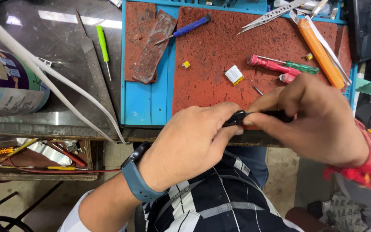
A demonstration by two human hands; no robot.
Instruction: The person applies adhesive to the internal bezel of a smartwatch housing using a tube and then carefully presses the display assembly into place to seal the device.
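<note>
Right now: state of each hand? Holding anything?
Left hand: closed, pinching one end of a small black object.
Right hand: closed, gripping the other end of the same object.

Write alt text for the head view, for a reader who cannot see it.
Both hands grip a small black object between them, left hand and right hand, above the near edge of a red work mat. On the mat lie a red-handled screwdriver, a blue-handled screwdriver and tweezers.

Mat (220,51) on bench; screwdrivers (280,65) on mat, right; small battery (234,74) left of them; tin (5,83) far left.
</note>
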